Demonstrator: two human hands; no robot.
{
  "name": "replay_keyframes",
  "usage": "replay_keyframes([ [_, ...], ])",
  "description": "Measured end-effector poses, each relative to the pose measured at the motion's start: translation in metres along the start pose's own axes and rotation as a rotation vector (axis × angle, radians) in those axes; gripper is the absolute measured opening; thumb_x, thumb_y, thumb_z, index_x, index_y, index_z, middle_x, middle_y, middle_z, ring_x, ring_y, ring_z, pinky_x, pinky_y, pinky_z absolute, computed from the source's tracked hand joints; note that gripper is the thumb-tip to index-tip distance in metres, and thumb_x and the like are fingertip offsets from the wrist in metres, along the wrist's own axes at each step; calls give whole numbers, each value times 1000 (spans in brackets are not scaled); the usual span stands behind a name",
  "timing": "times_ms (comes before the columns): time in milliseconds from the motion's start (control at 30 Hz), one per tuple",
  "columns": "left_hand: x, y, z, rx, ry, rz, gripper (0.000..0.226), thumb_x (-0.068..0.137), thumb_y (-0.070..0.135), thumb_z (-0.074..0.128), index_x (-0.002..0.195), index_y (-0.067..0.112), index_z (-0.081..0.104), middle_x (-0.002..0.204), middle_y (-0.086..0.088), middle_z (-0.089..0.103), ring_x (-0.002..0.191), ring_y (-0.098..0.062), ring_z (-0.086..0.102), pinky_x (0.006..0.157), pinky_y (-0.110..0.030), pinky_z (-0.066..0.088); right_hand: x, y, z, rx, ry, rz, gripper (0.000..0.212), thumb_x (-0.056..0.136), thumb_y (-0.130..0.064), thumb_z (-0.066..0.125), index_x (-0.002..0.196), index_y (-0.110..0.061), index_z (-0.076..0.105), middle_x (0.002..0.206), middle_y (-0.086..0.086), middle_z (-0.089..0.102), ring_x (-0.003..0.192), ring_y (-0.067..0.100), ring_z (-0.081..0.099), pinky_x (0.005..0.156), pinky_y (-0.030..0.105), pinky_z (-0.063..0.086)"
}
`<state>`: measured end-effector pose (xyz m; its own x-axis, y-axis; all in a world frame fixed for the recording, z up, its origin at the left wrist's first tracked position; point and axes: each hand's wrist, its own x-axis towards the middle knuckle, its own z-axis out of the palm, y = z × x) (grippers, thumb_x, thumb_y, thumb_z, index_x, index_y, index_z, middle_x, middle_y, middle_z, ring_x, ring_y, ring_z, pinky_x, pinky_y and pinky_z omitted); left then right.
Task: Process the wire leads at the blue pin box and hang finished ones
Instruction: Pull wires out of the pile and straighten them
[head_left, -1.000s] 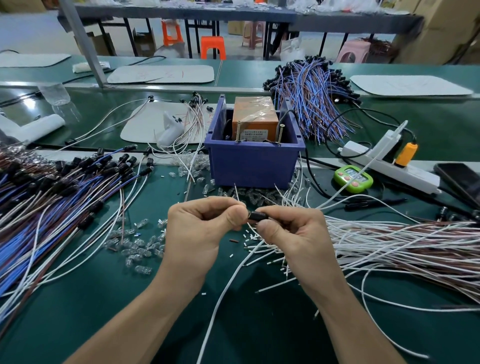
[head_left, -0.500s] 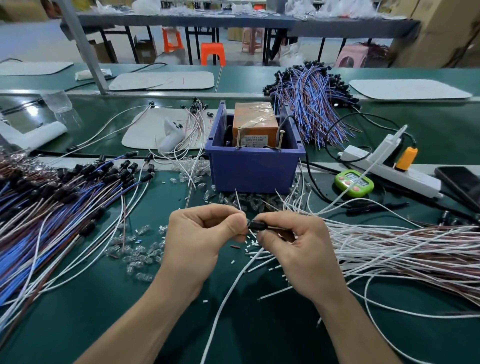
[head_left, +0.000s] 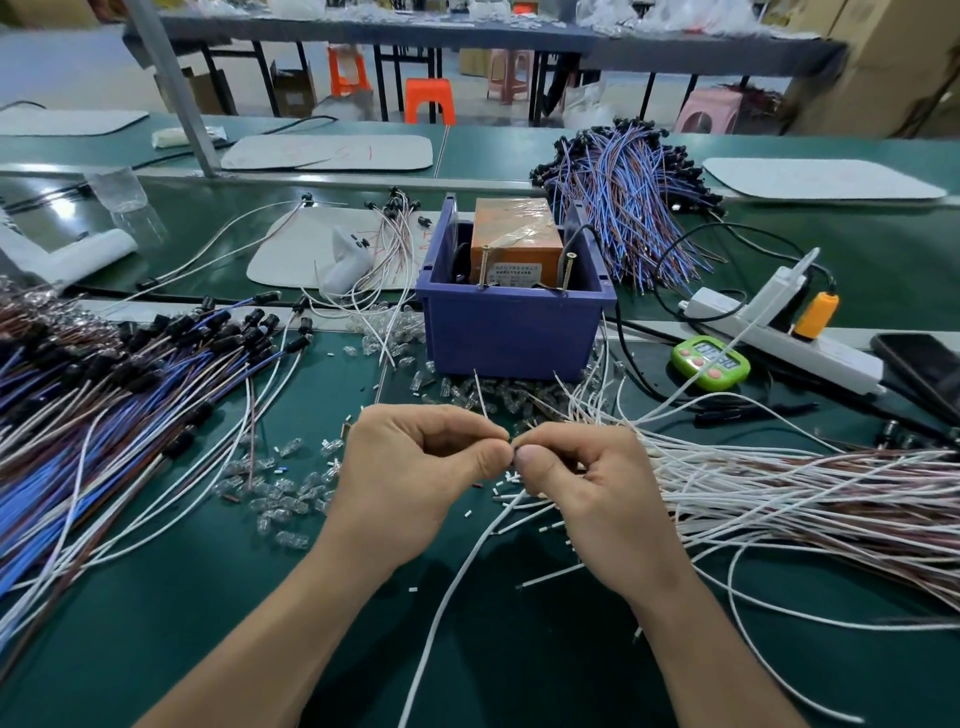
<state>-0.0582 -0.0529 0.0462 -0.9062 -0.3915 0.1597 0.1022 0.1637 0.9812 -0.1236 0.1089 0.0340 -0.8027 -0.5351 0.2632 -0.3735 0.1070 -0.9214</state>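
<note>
Both hands meet over the green tabletop (head_left: 519, 649), just in front of the blue box (head_left: 511, 332). The left hand (head_left: 410, 467) and right hand (head_left: 587, 486) have their fingers (head_left: 470, 422) curled, thumb and forefinger tips pinching the end of one white lead (head_left: 452, 597), which trails down towards the person. What sits between the thumbs is too small to make out. A pile (head_left: 805, 499) of white leads lies right, a blue-brown bundle (head_left: 104, 410) left.
</note>
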Motion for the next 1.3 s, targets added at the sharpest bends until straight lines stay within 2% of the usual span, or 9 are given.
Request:
replay_keyframes([
  [167,1,3,-3,-80,25,3,18,71,8,90,80,23,84,75,-8,79,68,-23,77,70,-29,63,1,-3,-2,129,48,46,17,87,-19,69,95,-28,80,79,0,76,75,19,70,71,34,58],
  [300,0,7,-3,-135,69,22,14,68,14,89,77,22,83,71,-9,77,62,-18,72,65,-24,58,1,-5,-4,204,12,79,32,81,-14,72,106,-34,78,87,6,77,88,29,73,80,44,60],
  [467,-4,11,-5,-164,59,108,16,64,25,91,78,27,83,73,-4,78,65,-15,74,65,-21,58,2,-7,-9,296,14,49,31,82,-2,68,100,-26,77,93,5,78,94,16,74,74,23,55],
  [567,-5,11,-5,-130,47,137,16,69,17,90,79,27,83,75,-2,79,66,-12,75,64,-20,57,2,-6,-11,355,0,47,29,83,0,68,98,-24,75,94,6,78,96,17,73,76,23,55],
  [767,-8,13,-5,-75,23,188,19,69,32,85,87,30,82,79,3,80,70,-16,77,66,-20,59,4,-5,-12,360,-76,27,27,85,6,66,95,-18,69,95,2,76,98,13,72,79,26,55],
  [933,-8,12,-6,-20,-6,241,14,72,26,85,86,29,81,80,7,79,70,-12,75,66,-18,57,4,-4,-12,359,-83,22,29,86,4,66,93,-23,72,96,2,76,98,14,71,80,27,55],
  [1033,-8,10,-5,59,7,291,21,75,14,85,86,31,81,77,11,78,67,-6,73,66,-14,54,5,-4,-11,336,-84,15,28,84,4,67,92,-22,72,94,2,75,96,14,69,79,28,55],
  [1200,-11,8,-4,197,63,387,11,75,27,82,82,35,81,79,19,77,70,-5,73,69,-11,52,4,-2,-11,299,-28,6,24,79,4,69,89,-18,72,90,4,74,91,14,70,76,28,55],
  [1300,-11,7,-7,368,74,524,15,77,24,86,89,32,82,87,23,77,80,-6,73,76,-19,54,5,-2,-11,282,1,-1,24,78,3,71,90,-18,74,90,4,75,90,13,70,77,27,55],
])
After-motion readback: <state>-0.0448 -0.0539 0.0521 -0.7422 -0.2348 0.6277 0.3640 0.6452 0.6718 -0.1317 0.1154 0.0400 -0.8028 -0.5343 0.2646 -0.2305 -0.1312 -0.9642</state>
